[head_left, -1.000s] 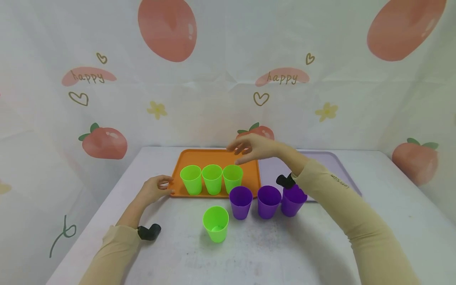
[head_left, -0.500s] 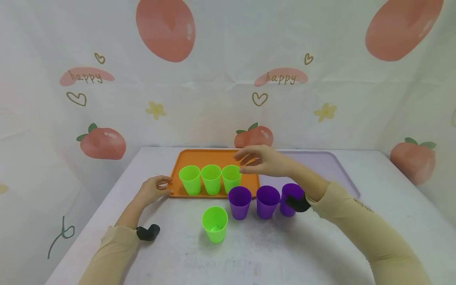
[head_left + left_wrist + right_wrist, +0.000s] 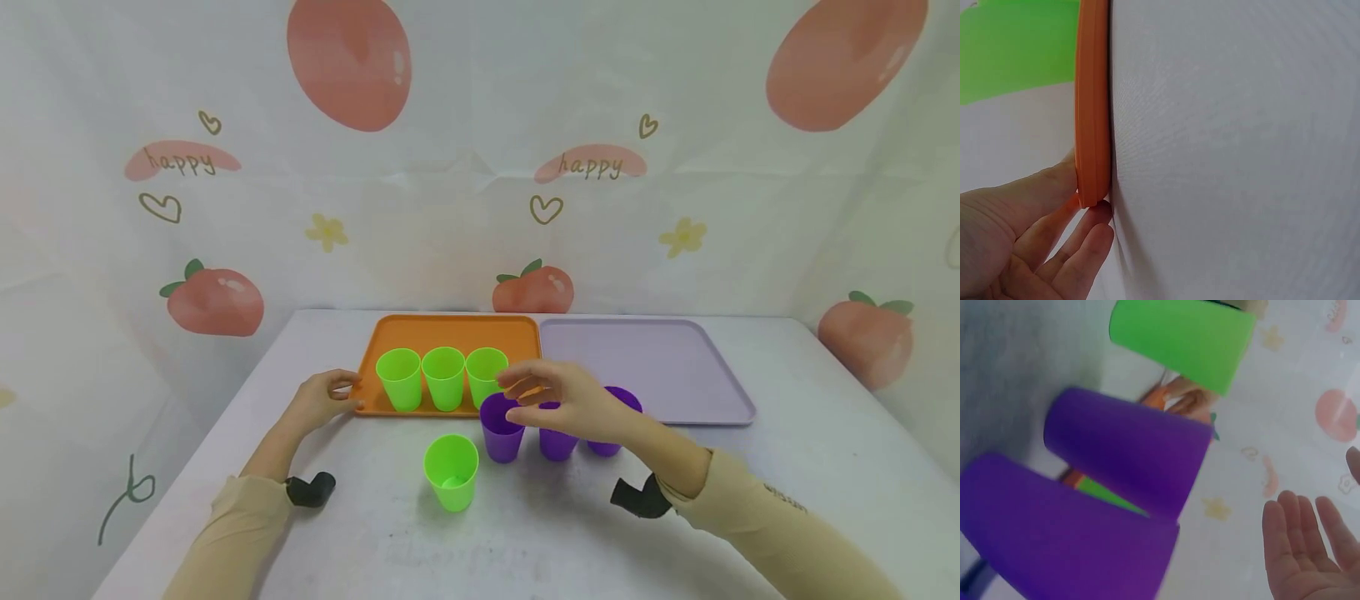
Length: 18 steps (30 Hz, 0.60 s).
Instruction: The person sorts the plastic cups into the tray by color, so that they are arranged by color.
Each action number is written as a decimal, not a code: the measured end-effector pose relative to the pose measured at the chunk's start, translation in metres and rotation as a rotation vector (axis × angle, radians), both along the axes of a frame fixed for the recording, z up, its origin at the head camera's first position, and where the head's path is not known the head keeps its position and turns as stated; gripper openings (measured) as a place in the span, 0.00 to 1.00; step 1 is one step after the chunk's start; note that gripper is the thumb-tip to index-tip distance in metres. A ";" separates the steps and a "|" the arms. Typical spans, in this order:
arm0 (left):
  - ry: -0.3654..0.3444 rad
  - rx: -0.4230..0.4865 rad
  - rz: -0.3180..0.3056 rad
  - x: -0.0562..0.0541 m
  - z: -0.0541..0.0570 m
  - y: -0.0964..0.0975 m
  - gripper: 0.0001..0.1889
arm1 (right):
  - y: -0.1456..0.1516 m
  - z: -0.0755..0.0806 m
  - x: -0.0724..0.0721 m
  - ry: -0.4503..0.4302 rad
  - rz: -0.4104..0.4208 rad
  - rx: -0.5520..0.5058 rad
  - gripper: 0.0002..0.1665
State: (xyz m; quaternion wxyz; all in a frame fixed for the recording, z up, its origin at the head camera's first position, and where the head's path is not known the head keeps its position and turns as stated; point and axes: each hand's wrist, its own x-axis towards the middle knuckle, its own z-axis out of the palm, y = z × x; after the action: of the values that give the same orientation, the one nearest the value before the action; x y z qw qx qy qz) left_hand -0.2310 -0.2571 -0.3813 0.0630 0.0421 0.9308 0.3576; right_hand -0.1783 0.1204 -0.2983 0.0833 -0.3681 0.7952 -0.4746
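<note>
The orange tray [image 3: 411, 332], flat on the table [image 3: 360, 550], bears three upright green cups [image 3: 446, 385] along its front, probably rowed for reach. The left hand [image 3: 318, 400] pinches its left front corner between thumb and bent fingers, presumably for steadiness. Before its right front corner, the right hand [image 3: 568, 402] hangs over the purple cups [image 3: 502, 446], thumb spread from loosely bent fingers, seemingly to clear their rims.
</note>
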 end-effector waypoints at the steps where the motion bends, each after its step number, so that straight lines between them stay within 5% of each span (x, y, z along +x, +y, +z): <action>1: 0.002 0.001 -0.001 0.000 0.000 0.000 0.25 | 0.000 -0.002 0.003 -0.005 -0.004 -0.006 0.25; 18: -0.004 -0.011 0.000 0.000 0.000 0.000 0.25 | -0.019 -0.047 0.034 -0.061 -0.032 -0.059 0.28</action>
State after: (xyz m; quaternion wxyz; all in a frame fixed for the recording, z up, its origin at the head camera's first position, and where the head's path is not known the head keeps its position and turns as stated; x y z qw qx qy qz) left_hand -0.2315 -0.2568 -0.3813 0.0652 0.0407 0.9327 0.3523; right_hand -0.1442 0.1011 -0.3455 0.0893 -0.3430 0.7837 -0.5101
